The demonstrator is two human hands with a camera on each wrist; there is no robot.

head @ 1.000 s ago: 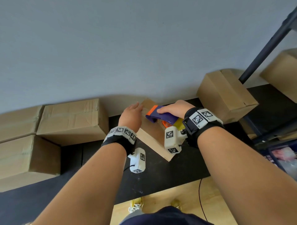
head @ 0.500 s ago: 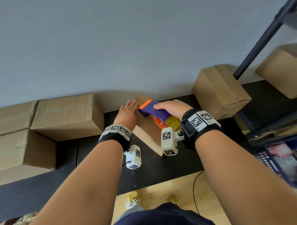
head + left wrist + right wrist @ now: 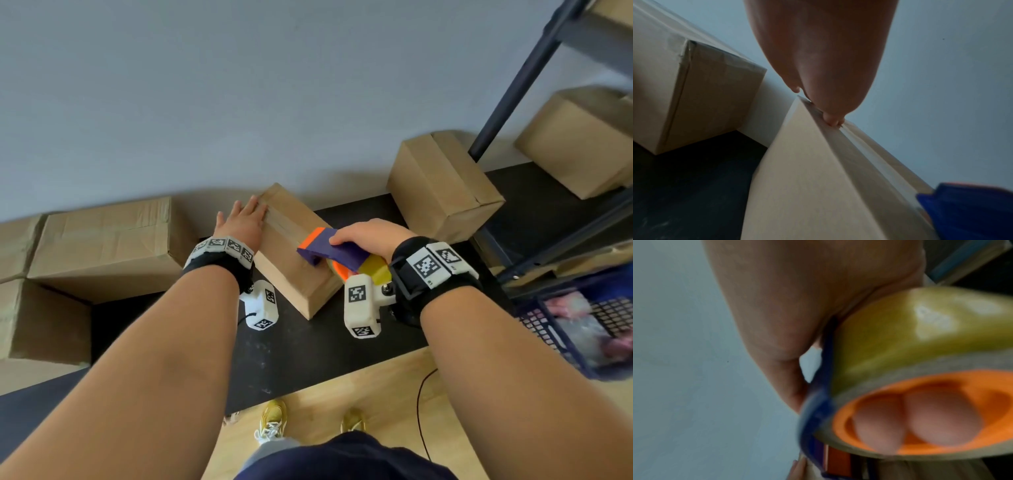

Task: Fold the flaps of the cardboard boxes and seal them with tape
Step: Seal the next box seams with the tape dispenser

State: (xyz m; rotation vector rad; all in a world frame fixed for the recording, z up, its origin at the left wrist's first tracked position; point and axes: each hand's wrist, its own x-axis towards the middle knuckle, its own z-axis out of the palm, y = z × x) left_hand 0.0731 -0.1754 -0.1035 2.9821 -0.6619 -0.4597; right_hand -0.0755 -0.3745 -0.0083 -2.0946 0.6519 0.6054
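Note:
A small cardboard box point(image 3: 291, 253) lies slanted on the black bench with its flaps folded shut. My left hand point(image 3: 245, 219) presses flat on its far end, fingers straight; the left wrist view shows fingertips point(image 3: 833, 121) on the box's point(image 3: 807, 178) top seam. My right hand point(image 3: 368, 236) grips a blue and orange tape dispenser point(image 3: 325, 251) with a yellowish tape roll point(image 3: 910, 331), held against the box's near half. Two fingertips point(image 3: 920, 418) show through the roll's orange core.
Larger taped boxes point(image 3: 102, 246) are stacked at the left against the wall. Another box point(image 3: 442, 185) stands at the right beside a dark shelf post point(image 3: 520, 82), with one more box point(image 3: 582, 140) on the shelf. A blue crate point(image 3: 582, 325) sits at lower right.
The right hand has drawn the tape dispenser along the box top from its far end toward me. The left hand has stayed pressed on the far end.

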